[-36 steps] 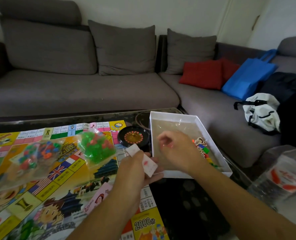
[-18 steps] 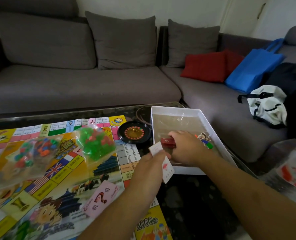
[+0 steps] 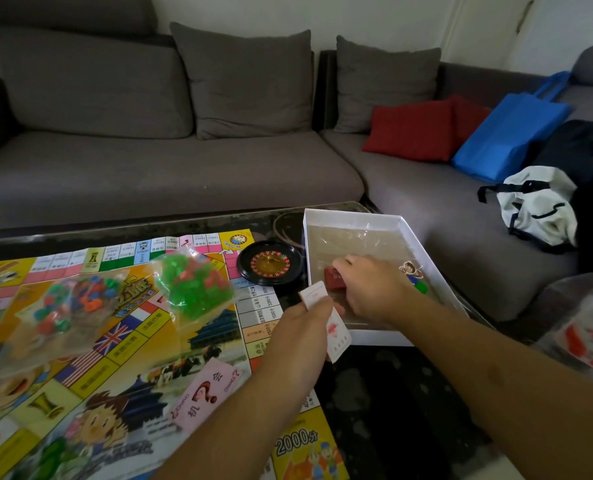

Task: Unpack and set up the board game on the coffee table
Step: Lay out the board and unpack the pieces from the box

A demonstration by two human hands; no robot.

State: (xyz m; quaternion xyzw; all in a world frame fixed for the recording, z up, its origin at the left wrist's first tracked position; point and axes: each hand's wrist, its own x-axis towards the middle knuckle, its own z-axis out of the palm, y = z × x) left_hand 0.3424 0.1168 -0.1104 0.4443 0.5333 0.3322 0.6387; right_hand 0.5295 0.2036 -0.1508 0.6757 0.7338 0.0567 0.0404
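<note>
Well underway, by the look of things. Already unfolded: the game board (image 3: 80, 341), spread flat over the left part of the coffee table (image 3: 392, 410), reaching nearly to its far edge. Already out and lying on the board: a clear bag of mixed coloured pieces (image 3: 56, 306) toward its left side, a bag of green and red pieces (image 3: 192, 284) near its far right corner, and a pink chance card (image 3: 205, 393) closer to the near edge. Just off the board's far right corner, touching the box: the roulette spinner (image 3: 270, 263). Still being emptied: the white box (image 3: 353, 218) at the table's right edge. Inside it, right hand (image 3: 371, 289), fingers curled around a red card deck (image 3: 333, 277); a few small figures (image 3: 413, 276) left along the right wall. Left hand (image 3: 302, 327) above the board's right edge, pinching a small white card stack (image 3: 326, 317). Left to do, judging from this: lifting out the deck and figures, opening the bags, laying pieces and cards in place.
</note>
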